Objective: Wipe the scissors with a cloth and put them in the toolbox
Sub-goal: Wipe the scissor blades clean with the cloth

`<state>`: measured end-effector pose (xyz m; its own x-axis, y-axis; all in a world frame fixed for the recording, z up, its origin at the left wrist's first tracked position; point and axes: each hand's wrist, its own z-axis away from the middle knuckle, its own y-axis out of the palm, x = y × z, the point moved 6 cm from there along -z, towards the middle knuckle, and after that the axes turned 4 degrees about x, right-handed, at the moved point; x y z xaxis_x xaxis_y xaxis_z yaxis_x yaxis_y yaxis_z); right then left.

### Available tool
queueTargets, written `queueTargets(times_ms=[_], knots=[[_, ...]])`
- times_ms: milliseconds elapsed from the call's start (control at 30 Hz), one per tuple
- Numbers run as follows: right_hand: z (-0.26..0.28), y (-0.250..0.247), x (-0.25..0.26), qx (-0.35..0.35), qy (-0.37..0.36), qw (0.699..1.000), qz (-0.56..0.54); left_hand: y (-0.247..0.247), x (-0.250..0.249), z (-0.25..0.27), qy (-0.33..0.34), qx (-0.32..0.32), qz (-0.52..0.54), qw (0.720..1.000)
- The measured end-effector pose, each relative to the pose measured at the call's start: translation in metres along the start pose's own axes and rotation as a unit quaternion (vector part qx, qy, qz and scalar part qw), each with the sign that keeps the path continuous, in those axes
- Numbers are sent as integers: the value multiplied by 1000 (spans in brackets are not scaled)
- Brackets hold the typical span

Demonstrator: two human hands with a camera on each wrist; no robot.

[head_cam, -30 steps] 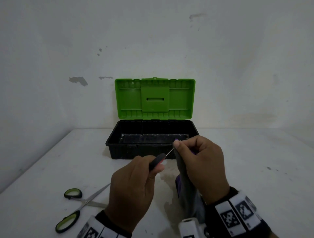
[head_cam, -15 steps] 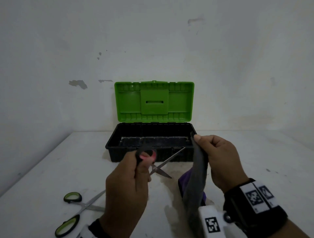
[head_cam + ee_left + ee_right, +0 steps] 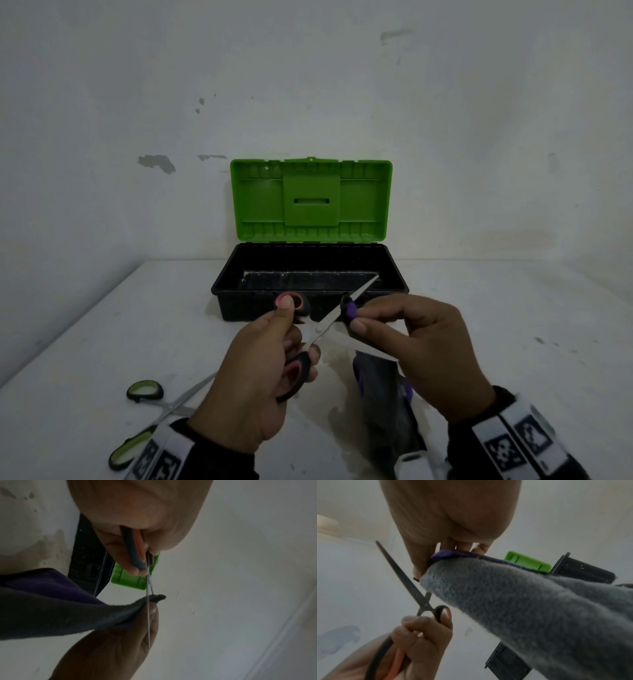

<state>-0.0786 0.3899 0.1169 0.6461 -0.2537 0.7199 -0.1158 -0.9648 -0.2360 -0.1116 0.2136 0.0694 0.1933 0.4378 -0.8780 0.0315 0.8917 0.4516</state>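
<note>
here, the scissors are held open by the left hand, fingers curled in the handles. a blade is pinched through the cloth by the right hand, just before the open toolbox. green scissors are left on the table.

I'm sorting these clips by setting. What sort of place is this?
Probably a bare workroom or makeshift recording corner, not a fitted workshop: a plain white table stands against a scuffed white wall with chipped paint, and an open toolbox sits on the table.
</note>
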Motion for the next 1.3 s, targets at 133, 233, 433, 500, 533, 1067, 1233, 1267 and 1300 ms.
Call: queueTargets(times_ms=[133, 233, 433, 500, 533, 1067, 1233, 1267, 1300], knots=[[2, 9, -5, 2, -4, 999, 43, 5, -1, 2, 1, -7, -4, 1000], [2, 13, -4, 6, -22, 996, 83, 5, -4, 3, 23, -5, -21, 1000], [-1, 17, -2, 2, -25, 996, 82, 7, -9, 8, 58, 21, -47, 997], [-2, 16, -1, 1, -27, 996, 83, 8, -12, 9, 66, 29, -50, 996], [-3, 15, 0, -2, -30, 996, 88, 8, -13, 9, 70, 32, -52, 996], [-7, 0, -14, -108, 35, 993, 9, 3, -14, 4, 49, 38, -51, 997], [-3, 8, -11, -80, 38, 995, 38, 1, -14, 4, 59, 37, -73, 995], [-4, 3, -14, -95, 45, 994, 30, 1, -14, 4, 59, 38, -75, 995], [-5, -2, -18, -114, 53, 992, 25, 1, -14, 4, 58, 38, -76, 995]])
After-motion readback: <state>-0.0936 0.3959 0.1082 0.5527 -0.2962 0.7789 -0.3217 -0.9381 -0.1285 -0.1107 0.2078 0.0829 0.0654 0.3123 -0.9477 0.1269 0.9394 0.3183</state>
